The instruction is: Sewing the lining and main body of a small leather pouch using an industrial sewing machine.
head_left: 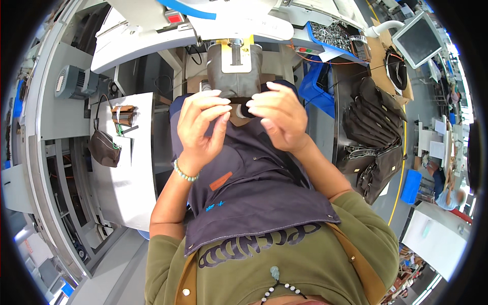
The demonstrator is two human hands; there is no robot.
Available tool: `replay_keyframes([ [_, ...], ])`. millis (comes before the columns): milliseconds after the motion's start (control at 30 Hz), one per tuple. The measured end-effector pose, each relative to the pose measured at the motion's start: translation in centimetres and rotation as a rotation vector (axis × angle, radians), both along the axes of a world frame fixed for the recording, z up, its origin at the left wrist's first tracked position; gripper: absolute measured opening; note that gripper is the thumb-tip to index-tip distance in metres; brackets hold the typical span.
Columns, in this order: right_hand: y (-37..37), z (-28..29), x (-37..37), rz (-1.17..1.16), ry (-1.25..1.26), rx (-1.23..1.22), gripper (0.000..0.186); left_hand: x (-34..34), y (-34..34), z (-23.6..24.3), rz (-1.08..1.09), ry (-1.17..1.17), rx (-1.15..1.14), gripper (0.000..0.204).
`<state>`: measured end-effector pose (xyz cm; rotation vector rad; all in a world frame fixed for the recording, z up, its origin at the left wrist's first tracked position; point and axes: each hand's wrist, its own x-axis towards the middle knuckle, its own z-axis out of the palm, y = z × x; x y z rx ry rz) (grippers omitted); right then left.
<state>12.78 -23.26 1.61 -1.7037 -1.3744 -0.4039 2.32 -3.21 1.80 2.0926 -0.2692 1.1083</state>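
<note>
A dark grey-brown leather bag piece (226, 80) hangs at the machine's front, with a yellow-edged metal plate (237, 63) over its upper part. Just below its left corner is my left hand (203, 124), fingers curved and the thumb apart from them, with nothing visible between. On the other side my right hand (281, 116) has its fingers stretched toward the left hand and its thumb apart, also holding nothing I can see. A gap separates the two hands. Whether any fingertip touches the leather's lower edge, I cannot tell.
The white machine (244, 23) spans the front. A white side table (137, 188) at left carries a small brown pouch (105, 148) and brown strips. To the right are a blue bin (317, 89), stacked dark bags (373, 114), a tray of metal parts (330, 36) and a monitor (418, 39).
</note>
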Motion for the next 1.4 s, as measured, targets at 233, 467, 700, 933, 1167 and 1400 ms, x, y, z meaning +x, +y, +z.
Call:
replay_keyframes([
  [233,2.4,1.9,5.7,-0.316,0.292,0.169,0.018,-2.5,-6.5,11.5,-1.425,0.177,-0.840,0.022],
  [467,6.1,2.1,10.5,-0.303,0.218,0.018,0.028,-0.9,-5.8,13.9,-1.909,0.314,-0.823,0.027],
  [700,7.8,1.2,10.9,-0.271,0.233,0.120,0.034,-0.3,-1.5,6.4,-0.427,0.376,-0.316,0.002],
  [933,8.1,1.2,9.7,-0.340,0.289,0.197,0.026,8.1,4.3,-4.5,0.121,0.331,-0.731,0.020],
  [1167,7.7,1.0,9.7,-0.343,0.284,0.163,0.022,13.4,5.2,-8.5,0.069,0.430,-0.881,0.049],
  [1400,8.5,-0.5,10.2,-0.108,0.580,0.266,0.022,13.8,5.0,-9.9,0.081,0.365,-0.817,0.047],
])
